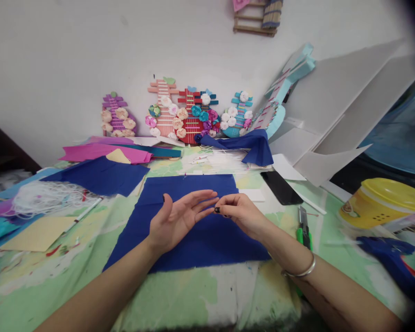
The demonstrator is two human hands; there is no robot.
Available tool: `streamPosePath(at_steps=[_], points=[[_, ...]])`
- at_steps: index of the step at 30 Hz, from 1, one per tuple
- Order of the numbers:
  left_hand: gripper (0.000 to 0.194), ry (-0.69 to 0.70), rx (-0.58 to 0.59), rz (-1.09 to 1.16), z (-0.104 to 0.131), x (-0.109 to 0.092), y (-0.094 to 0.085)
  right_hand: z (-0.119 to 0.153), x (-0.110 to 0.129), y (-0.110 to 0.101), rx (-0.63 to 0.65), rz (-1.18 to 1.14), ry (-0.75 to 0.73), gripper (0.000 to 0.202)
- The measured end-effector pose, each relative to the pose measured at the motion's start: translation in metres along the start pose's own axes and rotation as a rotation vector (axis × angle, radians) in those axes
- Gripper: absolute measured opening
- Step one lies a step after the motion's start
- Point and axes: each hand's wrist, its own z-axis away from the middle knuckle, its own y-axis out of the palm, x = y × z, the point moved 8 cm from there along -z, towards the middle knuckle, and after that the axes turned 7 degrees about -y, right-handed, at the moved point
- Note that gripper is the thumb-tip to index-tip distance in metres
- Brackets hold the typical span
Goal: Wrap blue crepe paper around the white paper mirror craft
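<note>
My left hand (180, 219) is open, palm turned up toward me, with its thumb raised and fingers stretched to the right. The fingers of my right hand (240, 213) pinch together at the tips of the left hand's fingers. Whether anything small sits in that pinch, I cannot make out. Both hands hover over a dark blue sheet of cloth or paper (207, 256), which lies flat on the table. A metal bangle (302, 271) circles the right wrist.
A green utility knife (304, 228), a black phone (281, 187) and a yellow-lidded tub (383, 203) lie to the right. On the left are another blue sheet (107, 175) and white cord (48, 198). Several flower-decorated lute shapes (192, 115) lean against the wall.
</note>
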Motion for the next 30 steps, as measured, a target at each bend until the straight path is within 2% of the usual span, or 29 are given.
streamPosePath(at_steps=[3,8,9,14,17,20,24,30], points=[[0.08,-0.018,-0.015,0.041,0.0,0.0,-0.003,-0.001,0.003,-0.003,-0.023,-0.027,-0.033,0.006],[0.075,0.011,-0.043,-0.066,0.002,-0.004,-0.005,-0.001,0.015,-0.027,-0.253,0.094,-0.154,0.006],[0.075,0.018,-0.044,-0.105,0.003,-0.004,-0.004,-0.001,0.017,-0.026,-0.243,0.131,-0.168,0.006],[0.075,0.029,-0.038,-0.239,0.003,-0.003,-0.001,-0.001,0.013,-0.008,-0.025,0.206,-0.127,0.007],[0.074,0.03,-0.041,-0.277,0.003,-0.001,-0.003,0.001,0.013,-0.004,0.013,0.278,-0.141,0.008],[0.073,0.021,-0.041,-0.309,0.005,0.001,-0.006,0.003,0.022,0.0,0.037,0.52,-0.242,0.011],[0.074,0.009,-0.044,-0.3,0.005,0.004,-0.008,0.009,0.039,0.014,0.116,0.867,-0.488,0.011],[0.076,-0.018,-0.035,-0.331,0.003,0.009,-0.01,0.012,0.033,0.025,0.261,1.054,-0.571,0.011]])
